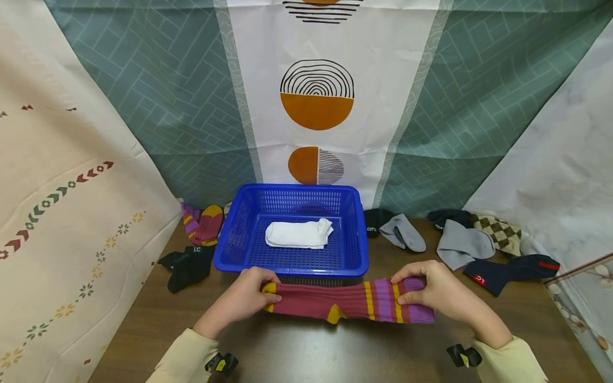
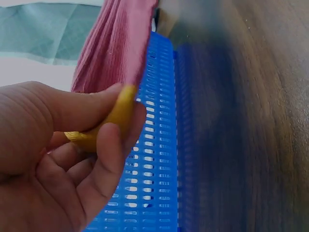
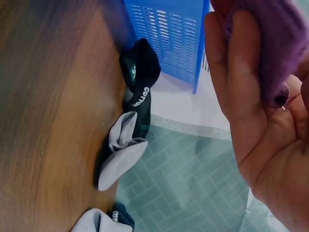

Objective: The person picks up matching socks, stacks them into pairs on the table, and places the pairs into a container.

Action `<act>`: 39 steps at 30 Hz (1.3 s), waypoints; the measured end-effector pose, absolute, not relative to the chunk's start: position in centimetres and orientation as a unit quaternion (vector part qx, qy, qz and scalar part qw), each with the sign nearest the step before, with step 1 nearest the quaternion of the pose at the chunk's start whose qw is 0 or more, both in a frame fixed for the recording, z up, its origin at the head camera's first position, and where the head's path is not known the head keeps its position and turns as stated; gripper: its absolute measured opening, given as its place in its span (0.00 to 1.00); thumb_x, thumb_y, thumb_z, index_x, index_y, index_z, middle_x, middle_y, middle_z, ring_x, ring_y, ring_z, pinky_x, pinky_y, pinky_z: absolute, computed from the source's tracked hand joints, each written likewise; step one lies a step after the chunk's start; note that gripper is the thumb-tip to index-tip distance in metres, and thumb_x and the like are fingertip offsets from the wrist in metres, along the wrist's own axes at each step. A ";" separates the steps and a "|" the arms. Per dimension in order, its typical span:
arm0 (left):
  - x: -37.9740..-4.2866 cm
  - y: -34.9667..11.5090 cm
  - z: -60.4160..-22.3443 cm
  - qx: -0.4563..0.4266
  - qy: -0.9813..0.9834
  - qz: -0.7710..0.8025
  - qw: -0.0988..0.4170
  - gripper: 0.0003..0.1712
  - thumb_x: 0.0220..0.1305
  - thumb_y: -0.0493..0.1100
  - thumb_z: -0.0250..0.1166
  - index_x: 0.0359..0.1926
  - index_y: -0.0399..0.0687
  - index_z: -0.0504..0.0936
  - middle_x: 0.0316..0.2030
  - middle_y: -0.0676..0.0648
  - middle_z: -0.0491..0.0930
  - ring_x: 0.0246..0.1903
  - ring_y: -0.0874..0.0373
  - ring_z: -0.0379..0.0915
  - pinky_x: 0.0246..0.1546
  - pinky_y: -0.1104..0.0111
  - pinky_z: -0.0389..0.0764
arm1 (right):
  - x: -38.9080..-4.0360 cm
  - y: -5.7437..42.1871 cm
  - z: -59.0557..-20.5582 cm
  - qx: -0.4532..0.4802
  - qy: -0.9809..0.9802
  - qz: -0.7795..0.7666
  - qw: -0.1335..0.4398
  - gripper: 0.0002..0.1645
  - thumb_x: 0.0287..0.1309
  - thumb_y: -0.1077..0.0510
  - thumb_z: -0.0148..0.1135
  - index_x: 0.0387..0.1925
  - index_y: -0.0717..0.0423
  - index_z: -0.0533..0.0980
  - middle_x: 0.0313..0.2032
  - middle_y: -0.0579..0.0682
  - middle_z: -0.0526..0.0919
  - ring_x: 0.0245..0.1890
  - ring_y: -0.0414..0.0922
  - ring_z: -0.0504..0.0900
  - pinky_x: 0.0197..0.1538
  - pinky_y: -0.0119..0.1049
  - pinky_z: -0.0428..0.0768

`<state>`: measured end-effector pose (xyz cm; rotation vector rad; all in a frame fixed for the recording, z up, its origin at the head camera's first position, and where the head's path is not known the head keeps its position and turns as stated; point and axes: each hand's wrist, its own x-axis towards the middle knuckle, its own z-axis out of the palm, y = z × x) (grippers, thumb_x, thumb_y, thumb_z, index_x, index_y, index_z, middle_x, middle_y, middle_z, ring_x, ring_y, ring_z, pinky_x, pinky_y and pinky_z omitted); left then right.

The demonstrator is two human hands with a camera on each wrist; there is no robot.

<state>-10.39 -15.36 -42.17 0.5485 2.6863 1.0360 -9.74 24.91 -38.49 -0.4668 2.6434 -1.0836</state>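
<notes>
A long maroon sock point(image 1: 316, 301) with yellow and purple stripes is stretched sideways in front of the blue basket. My left hand point(image 1: 253, 293) pinches its yellow toe; the left wrist view shows thumb and fingers round the yellow tip point(image 2: 123, 108). At the other end my right hand point(image 1: 428, 290) grips the striped cuff, with the purple edge point(image 3: 280, 43) between fingers and thumb in the right wrist view. The yellow heel point(image 1: 336, 314) hangs at the sock's lower edge. Behind it stands the blue basket point(image 1: 362, 234), holding folded white socks point(image 1: 298, 234).
Left of the basket lie a maroon, yellow and purple sock point(image 1: 209, 226) and black socks point(image 1: 190, 266). To the right are a black sock point(image 1: 375, 219), grey socks point(image 1: 404, 233), a checkered sock point(image 1: 500, 232) and navy socks point(image 1: 512, 270). Fabric hangings point(image 1: 191, 106) enclose the wooden table point(image 1: 345, 354).
</notes>
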 end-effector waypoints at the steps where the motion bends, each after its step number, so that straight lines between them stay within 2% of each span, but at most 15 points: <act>1: -10.4 -15.4 -42.1 0.187 0.913 0.349 0.098 0.07 0.50 0.40 0.71 0.26 0.56 0.81 0.21 0.58 0.75 0.23 0.65 0.69 0.21 0.73 0.72 | -9.8 24.9 -38.5 -0.160 0.904 -0.377 0.122 0.21 0.38 0.53 0.76 0.39 0.40 0.79 0.35 0.38 0.85 0.34 0.36 0.80 0.38 0.29 0.76; 4: -10.3 -15.5 -42.0 0.186 0.911 0.360 0.079 0.11 0.50 0.34 0.69 0.28 0.58 0.82 0.23 0.59 0.77 0.24 0.65 0.71 0.22 0.74 0.74 | -10.0 24.9 -38.6 -0.163 0.895 -0.398 0.120 0.24 0.41 0.61 0.74 0.42 0.43 0.76 0.31 0.40 0.84 0.33 0.37 0.82 0.36 0.30 0.78; 7: -10.1 -15.6 -41.9 0.193 0.906 0.375 0.044 0.16 0.48 0.31 0.68 0.29 0.61 0.83 0.26 0.61 0.80 0.26 0.66 0.72 0.24 0.74 0.76 | -10.0 25.1 -38.8 -0.171 0.899 -0.393 0.093 0.21 0.42 0.68 0.70 0.37 0.43 0.78 0.28 0.39 0.83 0.31 0.38 0.81 0.33 0.31 0.79; 10: -9.9 -15.6 -42.0 0.221 0.897 0.384 -0.003 0.17 0.47 0.31 0.69 0.31 0.62 0.84 0.29 0.62 0.82 0.29 0.68 0.75 0.30 0.74 0.78 | -10.0 25.3 -39.3 -0.202 0.912 -0.356 0.027 0.24 0.38 0.74 0.66 0.27 0.39 0.79 0.26 0.36 0.82 0.29 0.35 0.79 0.30 0.29 0.78; 14: -9.7 -15.5 -42.3 0.279 0.890 0.358 -0.044 0.16 0.45 0.30 0.70 0.33 0.56 0.86 0.36 0.58 0.84 0.37 0.66 0.79 0.39 0.70 0.80 | -9.8 25.1 -40.7 -0.263 0.920 -0.285 -0.059 0.31 0.29 0.79 0.63 0.19 0.34 0.76 0.23 0.30 0.77 0.27 0.30 0.74 0.30 0.27 0.75; 16: -9.7 -15.4 -42.6 0.298 0.896 0.328 -0.038 0.15 0.46 0.30 0.70 0.34 0.53 0.86 0.37 0.56 0.84 0.40 0.64 0.79 0.42 0.68 0.80 | -9.5 24.9 -41.5 -0.284 0.921 -0.258 -0.068 0.32 0.27 0.80 0.61 0.17 0.34 0.76 0.23 0.28 0.76 0.28 0.29 0.73 0.31 0.26 0.75; 18: -9.6 -15.4 -43.0 0.303 0.906 0.295 -0.012 0.13 0.47 0.31 0.69 0.35 0.51 0.86 0.39 0.55 0.84 0.42 0.62 0.79 0.45 0.65 0.80 | -9.0 24.5 -42.2 -0.291 0.925 -0.238 -0.057 0.30 0.28 0.79 0.61 0.17 0.35 0.75 0.23 0.28 0.75 0.28 0.28 0.72 0.31 0.26 0.74; 21: -9.3 -15.4 -43.9 0.311 0.913 0.262 0.024 0.11 0.47 0.32 0.67 0.33 0.50 0.86 0.36 0.55 0.84 0.41 0.63 0.78 0.44 0.66 0.79 | -8.2 23.9 -43.3 -0.288 0.936 -0.197 -0.035 0.27 0.31 0.76 0.61 0.17 0.36 0.75 0.23 0.28 0.74 0.28 0.29 0.71 0.30 0.28 0.75; 24: -9.0 -15.3 -44.9 0.321 0.912 0.249 0.054 0.10 0.45 0.32 0.66 0.28 0.52 0.84 0.28 0.59 0.81 0.32 0.67 0.75 0.36 0.72 0.78 | -7.4 23.3 -44.1 -0.290 0.943 -0.161 -0.011 0.25 0.32 0.74 0.61 0.17 0.36 0.75 0.23 0.27 0.74 0.29 0.29 0.70 0.29 0.29 0.74; 28: -8.8 -15.1 -45.8 0.316 0.913 0.242 0.091 0.10 0.44 0.32 0.67 0.21 0.54 0.81 0.20 0.63 0.72 0.23 0.69 0.66 0.26 0.77 0.70 | -6.9 23.0 -44.7 -0.301 0.942 -0.146 0.014 0.22 0.33 0.72 0.62 0.18 0.36 0.75 0.24 0.28 0.74 0.29 0.29 0.70 0.28 0.29 0.72; 30: -8.8 -15.0 -46.0 0.313 0.914 0.242 0.095 0.10 0.45 0.33 0.67 0.21 0.55 0.80 0.19 0.64 0.71 0.22 0.69 0.65 0.25 0.77 0.68 | -6.9 23.0 -44.9 -0.302 0.942 -0.146 -0.001 0.22 0.33 0.71 0.64 0.18 0.37 0.76 0.24 0.28 0.74 0.29 0.29 0.70 0.28 0.29 0.73; 35: -8.9 -14.8 -46.0 0.310 0.915 0.249 0.063 0.08 0.46 0.34 0.68 0.22 0.54 0.81 0.21 0.62 0.75 0.24 0.70 0.67 0.27 0.76 0.72 | -7.1 23.1 -45.0 -0.304 0.940 -0.145 -0.057 0.22 0.31 0.72 0.65 0.18 0.38 0.76 0.24 0.28 0.74 0.30 0.29 0.70 0.30 0.29 0.75; 39: -8.8 -14.9 -46.2 0.307 0.916 0.246 0.073 0.08 0.46 0.34 0.68 0.23 0.53 0.82 0.21 0.63 0.74 0.24 0.70 0.67 0.27 0.76 0.71 | -7.0 23.2 -45.4 -0.302 0.942 -0.143 -0.019 0.21 0.34 0.71 0.64 0.19 0.38 0.76 0.25 0.28 0.74 0.30 0.29 0.70 0.30 0.29 0.75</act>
